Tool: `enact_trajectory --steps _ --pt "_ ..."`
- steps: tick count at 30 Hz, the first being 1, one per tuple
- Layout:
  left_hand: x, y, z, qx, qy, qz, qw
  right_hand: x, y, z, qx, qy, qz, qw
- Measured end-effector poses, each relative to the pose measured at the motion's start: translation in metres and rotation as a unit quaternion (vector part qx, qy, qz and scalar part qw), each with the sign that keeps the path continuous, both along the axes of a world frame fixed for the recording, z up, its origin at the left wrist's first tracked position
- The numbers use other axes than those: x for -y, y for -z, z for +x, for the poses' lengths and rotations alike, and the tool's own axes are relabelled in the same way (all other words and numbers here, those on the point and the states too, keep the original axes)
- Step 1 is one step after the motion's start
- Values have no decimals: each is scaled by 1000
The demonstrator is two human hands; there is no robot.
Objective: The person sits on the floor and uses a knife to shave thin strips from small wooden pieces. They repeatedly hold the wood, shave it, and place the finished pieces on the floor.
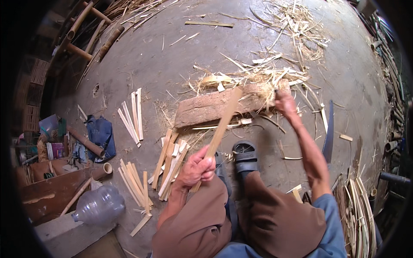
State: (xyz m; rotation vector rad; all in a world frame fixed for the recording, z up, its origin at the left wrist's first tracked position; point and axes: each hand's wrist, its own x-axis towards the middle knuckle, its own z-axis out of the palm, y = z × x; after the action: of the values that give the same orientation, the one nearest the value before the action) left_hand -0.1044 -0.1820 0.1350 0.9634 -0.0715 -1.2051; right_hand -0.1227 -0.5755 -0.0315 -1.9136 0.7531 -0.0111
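Note:
My left hand (198,167) is closed round a flat bamboo strip (224,122). The strip slants up and to the right, its far end over a thick wooden plank (206,108) on the floor. At the plank's right end my right hand (286,104) is closed in a fist; a bit of something dark shows at its far side, too hidden to name. Thin bamboo shavings (275,79) lie heaped along the plank's far edge, right by that hand. Cut bamboo strips (174,165) lie in a bundle on the floor beside my left hand.
More strips (133,116) lie at the left. A saw (329,133) lies to the right, near a bundle of thin slats (359,215). At the lower left are a plastic bottle (101,204) and a wooden box (56,185). Another shavings pile (299,26) sits far off.

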Motion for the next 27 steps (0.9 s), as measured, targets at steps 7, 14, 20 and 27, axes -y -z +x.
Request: enact_trajectory --steps 7,14,20,27 --pt "29 65 48 230 -161 25 959 -84 -75 -24 -13 9 81 997" --pt "56 85 90 227 -245 28 942 -132 -70 -31 7 -37 157 987" --pt "40 95 86 188 -223 128 948 -135 -64 -24 143 -90 -28 985" --pt "36 89 93 225 -294 117 921 -141 -68 -35 7 -62 54 997"
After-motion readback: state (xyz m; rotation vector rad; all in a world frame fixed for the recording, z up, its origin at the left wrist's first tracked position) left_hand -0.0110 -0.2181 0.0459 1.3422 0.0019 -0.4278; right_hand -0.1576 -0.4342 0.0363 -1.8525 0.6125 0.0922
